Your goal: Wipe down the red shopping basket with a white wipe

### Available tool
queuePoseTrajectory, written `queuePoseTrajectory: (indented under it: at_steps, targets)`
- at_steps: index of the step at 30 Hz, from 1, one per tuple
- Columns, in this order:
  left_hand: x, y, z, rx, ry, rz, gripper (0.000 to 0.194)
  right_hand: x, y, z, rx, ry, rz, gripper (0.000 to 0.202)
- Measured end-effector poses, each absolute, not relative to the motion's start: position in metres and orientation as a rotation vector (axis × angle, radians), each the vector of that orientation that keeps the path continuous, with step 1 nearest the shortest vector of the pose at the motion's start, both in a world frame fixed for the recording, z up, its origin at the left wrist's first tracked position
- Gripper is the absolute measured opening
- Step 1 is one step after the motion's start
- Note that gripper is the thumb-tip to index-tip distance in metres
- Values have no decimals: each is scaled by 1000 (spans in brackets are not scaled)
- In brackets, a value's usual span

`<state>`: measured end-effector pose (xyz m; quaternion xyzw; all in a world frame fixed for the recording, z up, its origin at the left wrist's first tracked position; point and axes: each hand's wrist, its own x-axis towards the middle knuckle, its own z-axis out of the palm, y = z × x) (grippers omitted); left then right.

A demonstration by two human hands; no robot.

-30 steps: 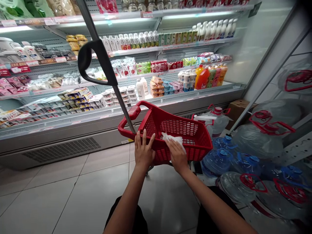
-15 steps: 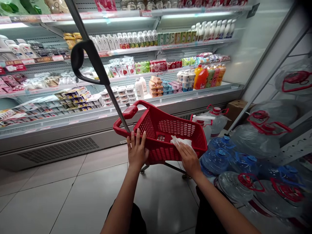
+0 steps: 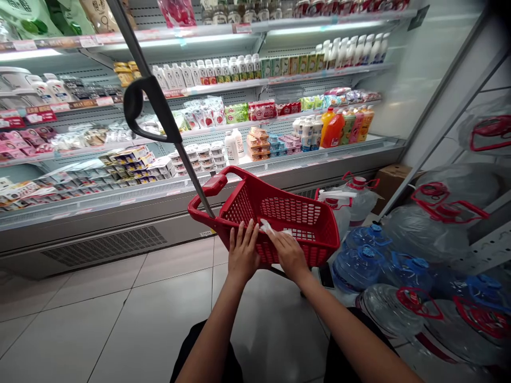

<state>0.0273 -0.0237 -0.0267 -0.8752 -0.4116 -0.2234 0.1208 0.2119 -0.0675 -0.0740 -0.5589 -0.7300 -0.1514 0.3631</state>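
A small red plastic shopping cart with latticed sides stands in front of me, with a grey pole and black handle rising from its left end. My left hand rests flat against the near side of the cart, fingers spread over the rim. Close to its right, my right hand presses a crumpled white cloth or tissue onto the near rim. Its fingers are wrapped over the white piece, and part of that is hidden beneath them.
A refrigerated display case with bottles, cartons and yogurt cups runs behind the cart. Large water jugs crowd the floor at right, near a cardboard box and a white spray nozzle. A dark flat object lies by the cart.
My right hand has slid left along the cart's near rim with the white piece. My left hand has shifted right along the same rim, so the hands are closer together.
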Motion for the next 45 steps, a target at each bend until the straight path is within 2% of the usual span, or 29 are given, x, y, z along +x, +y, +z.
queuePoseTrajectory:
  at_steps: [8,14,18,24,30,40,45]
  targets:
    - [28,-28,-32,-2588,-1225,-679,87,301,-140,-104,-1628,-1757,-494,78]
    - [39,-32,-36,-2605,-1209,-717,91,238,-104,-88,-1595,-1754,-413,83]
    - [34,-29,-33,-2588,-1224,-701,88,198,-73,-71,-1487,-1841,-326,79]
    - [14,-18,-29,-2580,-1231,-664,84,255,-107,-85,-1515,-1878,-387,78]
    - [20,-18,-30,-2589,-1267,-724,82,314,-155,-111,-1670,-1680,-443,76]
    - [29,-27,-34,-2601,-1246,-742,85,220,-87,-75,-1485,-1898,-384,79]
    - [12,-20,-30,-2603,-1244,-652,82,256,-109,-89,-1468,-1909,-438,82]
